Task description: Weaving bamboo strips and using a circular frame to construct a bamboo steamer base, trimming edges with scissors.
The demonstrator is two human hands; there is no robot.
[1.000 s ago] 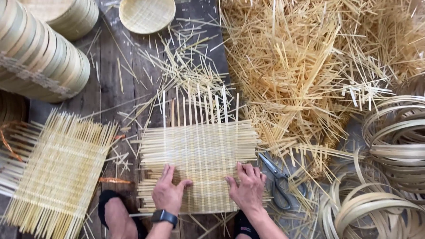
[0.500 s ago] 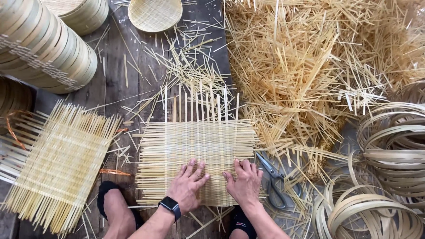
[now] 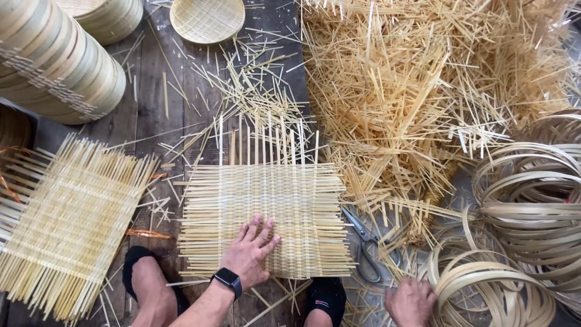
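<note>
Bamboo strips form a flat woven mat (image 3: 266, 218) under the left hand (image 3: 251, 254), fingers spread wide, while the right hand (image 3: 411, 301) rests knuckles-up, fingers' state unclear, near scissors (image 3: 366, 245).

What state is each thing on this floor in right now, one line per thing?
Woven mat: flat, partly woven, upright strips still sticking out on top.
Left hand: pressed open on the mat.
Right hand: off the mat, by the bamboo hoops.
Scissors: lying closed.
Second mat: lying aside.
</note>
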